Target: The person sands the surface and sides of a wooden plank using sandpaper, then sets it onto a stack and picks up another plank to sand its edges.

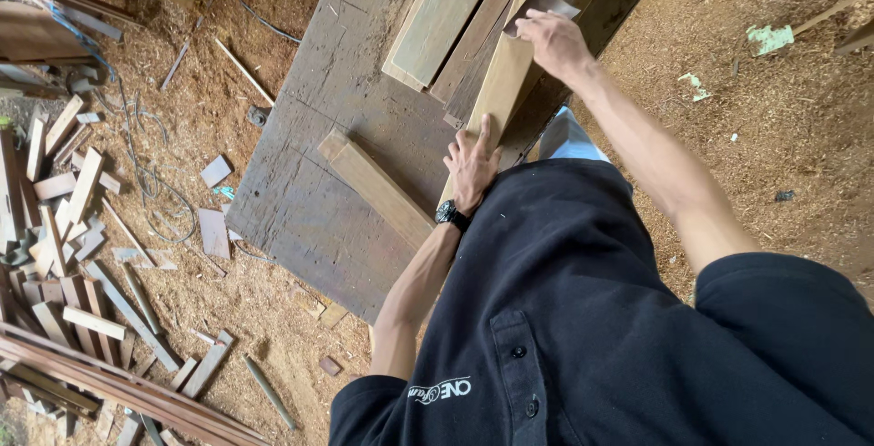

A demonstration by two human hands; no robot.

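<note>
Nearest, the left hand (472,166) lies flat and open, fingers spread on the near end of a pale wooden board (499,91), pinning it to the dark workbench (309,182), I judge so it won't slide. Just left of that hand rests a short timber block (375,187), apart from the board. Farther along, the right hand (551,41) presses a dark sheet of sandpaper (543,2) onto the board's far end, fingers curled over it. Two more planks (446,14) lie beyond. Offcuts (68,228) litter the sawdust floor at left.
</note>
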